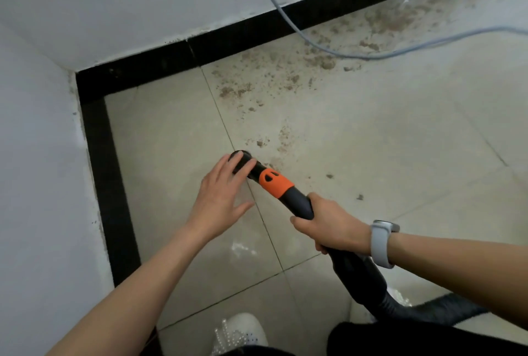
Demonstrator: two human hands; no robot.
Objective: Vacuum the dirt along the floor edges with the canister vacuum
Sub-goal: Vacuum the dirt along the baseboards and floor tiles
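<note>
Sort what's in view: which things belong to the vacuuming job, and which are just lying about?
Job:
- vacuum nozzle, left hand fingers resting on it
- hose handle, gripped by right hand
- dirt near the black baseboard

Lying about:
- grey cable
- white shoe
- wristwatch

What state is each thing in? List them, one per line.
Nozzle: tip down at the floor, left fingers resting on it.
Wand: tilted, gripped by the right hand.
Left hand: open, fingers straight.
Right hand: curled round the wand.
Hose: bent, trailing off to the right.
Dirt: scattered along the skirting, not yet picked up.
Cable: loose, hanging down the wall and lying across the floor.
Watch: strapped on the right wrist.
</note>
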